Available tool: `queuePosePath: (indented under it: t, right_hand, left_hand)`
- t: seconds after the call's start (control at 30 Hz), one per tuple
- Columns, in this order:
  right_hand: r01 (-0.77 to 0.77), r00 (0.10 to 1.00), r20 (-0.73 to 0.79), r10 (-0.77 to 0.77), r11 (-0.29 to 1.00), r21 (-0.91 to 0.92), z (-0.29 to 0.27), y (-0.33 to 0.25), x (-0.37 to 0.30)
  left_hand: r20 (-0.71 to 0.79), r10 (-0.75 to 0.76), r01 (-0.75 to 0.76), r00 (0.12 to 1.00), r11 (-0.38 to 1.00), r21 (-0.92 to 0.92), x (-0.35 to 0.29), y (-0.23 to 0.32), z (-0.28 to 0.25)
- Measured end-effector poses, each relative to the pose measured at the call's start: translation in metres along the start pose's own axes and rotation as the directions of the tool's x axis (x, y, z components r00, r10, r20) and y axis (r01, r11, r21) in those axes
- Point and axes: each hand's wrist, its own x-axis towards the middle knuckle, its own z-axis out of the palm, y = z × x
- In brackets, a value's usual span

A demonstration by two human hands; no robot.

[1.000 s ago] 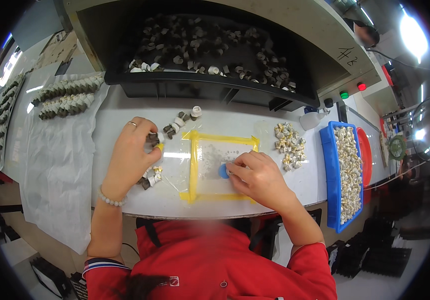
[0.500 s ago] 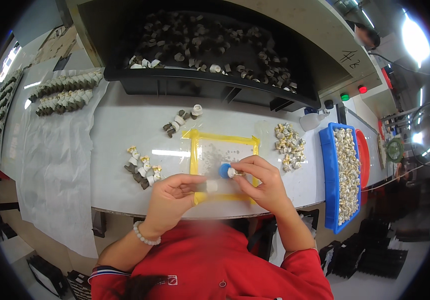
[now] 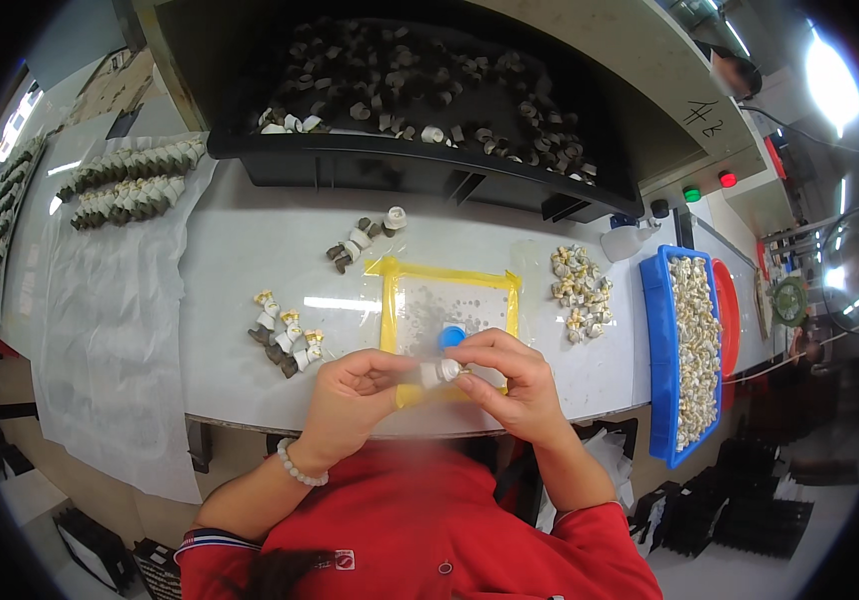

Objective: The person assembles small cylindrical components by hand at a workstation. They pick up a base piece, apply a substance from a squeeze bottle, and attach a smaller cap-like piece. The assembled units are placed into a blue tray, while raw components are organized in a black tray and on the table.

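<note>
My left hand (image 3: pixel 355 395) is closed on a small white figurine body (image 3: pixel 430 375), blurred and partly hidden by the fingers. From the other side, my right hand (image 3: pixel 515 385) pinches a small white and gold piece (image 3: pixel 453 369) against the body's right end. Both hands are over the near part of a mat edged with yellow tape (image 3: pixel 388 320). Just beyond them on this mat is a round blue cap (image 3: pixel 452 336). Several figurines with gold-topped heads (image 3: pixel 288 335) lie to the left, and white and dark bodies (image 3: pixel 357 243) lie farther back.
A heap of small white and gold pieces (image 3: pixel 580 290) lies right of the mat. Beyond it stands a blue tray (image 3: pixel 662 350) full of similar pieces. A long black bin (image 3: pixel 430 170) of bodies spans the back. Rows of figurines (image 3: pixel 135 185) lie on white paper at the left.
My right hand has drawn back from the blue cap toward me with the small piece. That piece now meets the body in my left hand, which has shifted slightly right.
</note>
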Motion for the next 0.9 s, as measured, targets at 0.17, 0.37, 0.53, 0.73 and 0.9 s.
queuePosePath:
  t: [0.17, 0.37, 0.53, 0.73, 0.9]
  right_hand:
    - [-0.030, 0.999, 0.042, 0.031, 0.999, -0.036, 0.003, -0.005, -0.001]
    - [0.026, 0.999, 0.018, -0.026, 0.999, 0.020, 0.004, 0.000, -0.003]
    - [0.018, 0.994, 0.107, -0.018, 1.000, -0.003, -0.007, -0.001, -0.007]
    - [0.071, 0.997, -0.023, -0.076, 0.984, -0.161, -0.017, 0.016, -0.027]
    - [-0.003, 0.973, -0.230, -0.028, 0.991, -0.133, -0.013, 0.032, -0.044]
  left_hand:
    - [-0.047, 0.006, -0.004, 0.999, 0.999, 0.048, -0.001, -0.001, 0.003]
    - [-0.037, 0.017, -0.016, 0.999, 0.999, 0.028, 0.001, -0.004, 0.001]
    - [0.024, -0.016, 0.011, 1.000, 0.978, 0.209, -0.004, -0.001, 0.006]
    - [0.413, 0.465, -0.493, 0.783, 0.059, 0.868, -0.033, 0.012, -0.007]
    - [0.357, 0.577, -0.282, 0.734, -0.218, 0.934, -0.049, 0.011, -0.032]
